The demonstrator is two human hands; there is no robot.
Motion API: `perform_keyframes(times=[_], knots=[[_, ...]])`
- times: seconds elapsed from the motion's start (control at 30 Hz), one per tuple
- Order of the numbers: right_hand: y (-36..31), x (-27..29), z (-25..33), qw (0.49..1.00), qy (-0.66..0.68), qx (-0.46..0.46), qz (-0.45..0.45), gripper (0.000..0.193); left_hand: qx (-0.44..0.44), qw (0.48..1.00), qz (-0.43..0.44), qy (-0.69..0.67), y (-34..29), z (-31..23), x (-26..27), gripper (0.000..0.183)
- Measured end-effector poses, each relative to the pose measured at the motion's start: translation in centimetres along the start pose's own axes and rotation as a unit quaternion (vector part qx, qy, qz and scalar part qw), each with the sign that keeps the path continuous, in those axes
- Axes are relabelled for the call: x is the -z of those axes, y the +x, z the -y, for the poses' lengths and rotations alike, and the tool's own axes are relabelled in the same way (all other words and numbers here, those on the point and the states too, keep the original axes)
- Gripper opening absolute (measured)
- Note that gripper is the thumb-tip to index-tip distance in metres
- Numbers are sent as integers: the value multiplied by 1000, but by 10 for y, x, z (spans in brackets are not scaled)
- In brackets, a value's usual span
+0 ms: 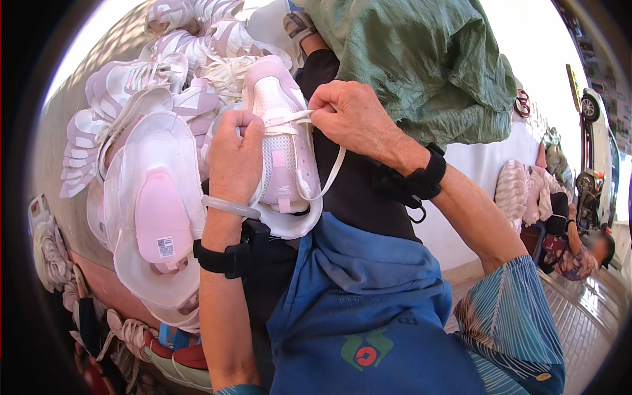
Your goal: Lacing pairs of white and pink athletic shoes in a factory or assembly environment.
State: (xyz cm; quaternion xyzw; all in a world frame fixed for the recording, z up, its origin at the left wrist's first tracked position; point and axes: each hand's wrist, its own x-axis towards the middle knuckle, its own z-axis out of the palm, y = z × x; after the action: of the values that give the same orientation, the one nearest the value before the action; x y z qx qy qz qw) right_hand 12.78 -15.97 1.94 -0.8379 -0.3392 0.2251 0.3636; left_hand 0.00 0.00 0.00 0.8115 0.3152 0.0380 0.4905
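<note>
A pink and white sneaker upper (280,164) lies across my lap, toe pointing away, its tongue and mesh visible. A white shoelace (338,172) crosses the tongue and hangs in a loop on the right side. My right hand (359,122) pinches this lace just right of the upper, fingers curled. My left hand (234,158) is closed against the upper's left edge, thumb and forefinger pressed together beside the lace crossing. What lies in its grip is hidden. Close by on the left, a white and pink shoe upper (164,197) shows its pink insole.
Piled sneaker uppers (131,85) crowd the left. A green cloth (408,66) drapes over something ahead on the right. More shoes (135,336) and laces lie at lower left. Another person (576,257) sits at far right near pale shoe parts (513,191); vehicles stand beyond.
</note>
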Motion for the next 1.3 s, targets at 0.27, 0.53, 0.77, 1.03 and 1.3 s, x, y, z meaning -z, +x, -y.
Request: perform_keyframes(times=[0.27, 0.53, 0.77, 1.03, 1.3], knots=[[-13, -2, -6, 1000, -3, -15, -22, 19, 22, 996, 27, -87, -12, 2, 1, 13], [-18, -2, -4, 999, 34, -7, -8, 17, 49, 993, 18, -107, -12, -6, 4, 15], [-33, -2, 6, 1000, -6, 22, 19, 16, 18, 994, 57, -97, -16, -2, 12, 18], [-39, -7, 4, 998, -36, 44, 0, 11, 21, 988, 36, -145, -19, 8, 7, 18], [-39, -10, 2, 994, -68, 79, -20, 7, 55, 985, 38, -160, -21, 4, 11, 15]])
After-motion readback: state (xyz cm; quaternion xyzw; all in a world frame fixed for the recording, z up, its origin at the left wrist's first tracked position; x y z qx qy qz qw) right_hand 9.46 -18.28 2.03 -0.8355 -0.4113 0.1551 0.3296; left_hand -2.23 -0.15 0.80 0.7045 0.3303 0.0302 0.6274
